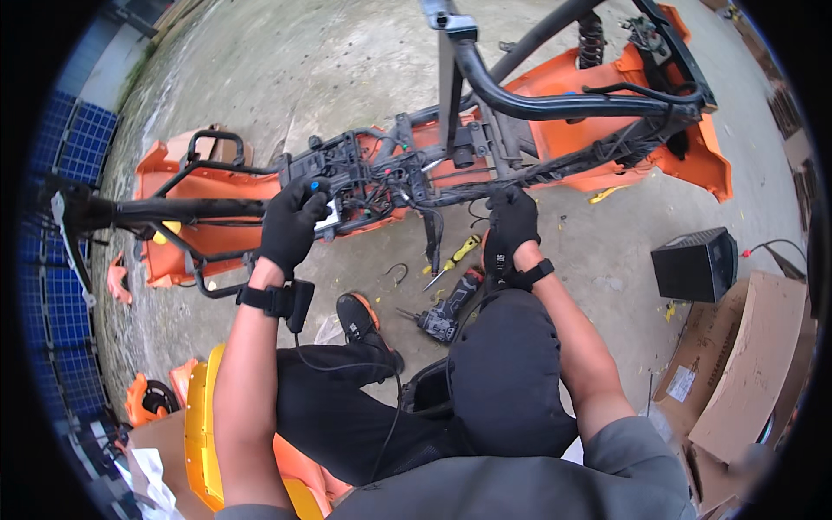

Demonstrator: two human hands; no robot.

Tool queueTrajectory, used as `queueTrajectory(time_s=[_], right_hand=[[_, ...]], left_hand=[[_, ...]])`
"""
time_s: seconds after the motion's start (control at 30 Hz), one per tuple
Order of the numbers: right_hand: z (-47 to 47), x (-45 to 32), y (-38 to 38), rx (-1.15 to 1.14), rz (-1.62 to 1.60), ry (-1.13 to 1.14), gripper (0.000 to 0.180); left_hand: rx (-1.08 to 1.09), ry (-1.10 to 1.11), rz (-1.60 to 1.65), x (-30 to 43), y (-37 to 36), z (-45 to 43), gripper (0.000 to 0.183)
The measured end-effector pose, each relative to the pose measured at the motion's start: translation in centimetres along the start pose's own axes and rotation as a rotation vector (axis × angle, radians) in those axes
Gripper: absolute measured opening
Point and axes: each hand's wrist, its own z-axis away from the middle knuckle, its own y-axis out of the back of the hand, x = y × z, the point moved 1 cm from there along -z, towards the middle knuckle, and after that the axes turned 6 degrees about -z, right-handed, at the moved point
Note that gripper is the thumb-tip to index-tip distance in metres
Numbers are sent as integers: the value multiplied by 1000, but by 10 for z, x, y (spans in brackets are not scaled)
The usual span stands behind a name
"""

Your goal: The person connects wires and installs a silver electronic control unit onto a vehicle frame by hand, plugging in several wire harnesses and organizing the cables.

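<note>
In its black glove, my left hand [289, 218] is curled over the left part of a vehicle's black tubular frame [205, 208]. A small blue piece [315, 186] shows pinched at its fingertips. My right hand [513, 218], also gloved, has its fingers bent against the frame's near lower rail; whether it grips the rail or something small is hidden. Between the hands, a bundle of wiring [380, 195] and black electrical parts sits in the middle of the frame. Orange plastic body panels [572, 146] lie under the frame.
A yellow-handled screwdriver [461, 250] and a cordless power tool [448, 312] lie on the concrete near my feet. On the right are a black box-shaped part [694, 263] and cardboard [747, 351]. A yellow panel [203, 429] stands by my left arm. A cable hangs from my left wrist.
</note>
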Motion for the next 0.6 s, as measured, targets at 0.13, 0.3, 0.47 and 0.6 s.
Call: queueTrajectory(time_s=[0.13,0.3,0.47,0.6], right_hand=[[3,-11,0,25,-98,-41,21],[-9,14,15,84,134,318,18],[4,-4,-7,7,-230,-48,16],[-2,3,1,16,-139,-41,17]], left_hand=[[5,-81,-86,3,-5,0,21],[34,-85,-176,17,-19,1,18],[-2,-27,-26,8,-5,6,19],[-29,-44,-49,13,-13,1,20]])
